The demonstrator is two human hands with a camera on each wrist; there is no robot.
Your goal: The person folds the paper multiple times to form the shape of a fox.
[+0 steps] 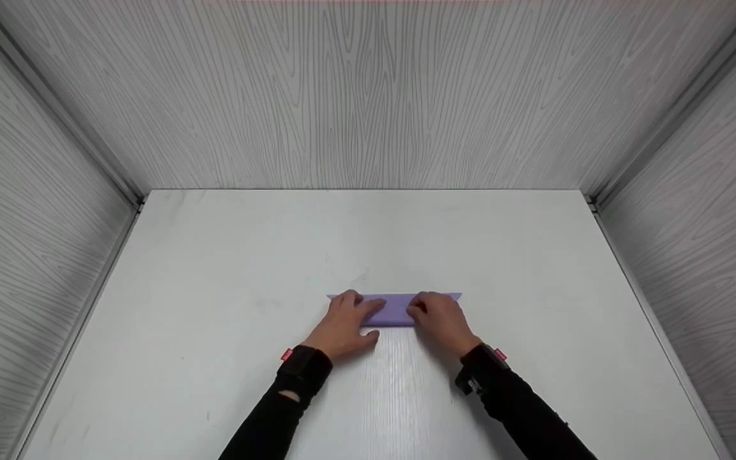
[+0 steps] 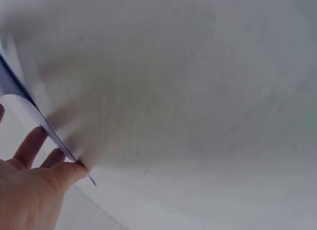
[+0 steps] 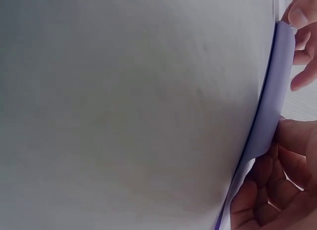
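A folded sheet of purple paper (image 1: 397, 310) lies as a narrow strip on the white table, with pointed corners jutting out at both far ends. My left hand (image 1: 344, 326) rests over its left part, fingers extended and spread, thumb apart near the front edge. At the right part, my right hand (image 1: 443, 321) pinches the paper with curled fingers. The right wrist view shows the strip (image 3: 273, 94) bowed along its length, with the right thumb against it and fingers bent beside it. In the left wrist view the left fingers touch the paper's thin edge (image 2: 55, 136).
The white tabletop (image 1: 227, 255) spreads around the hands. Grey wood-grain panels stand at the back (image 1: 368, 96), left (image 1: 29, 223) and right (image 1: 700, 223). Both wrists wear black bands over dark sleeves.
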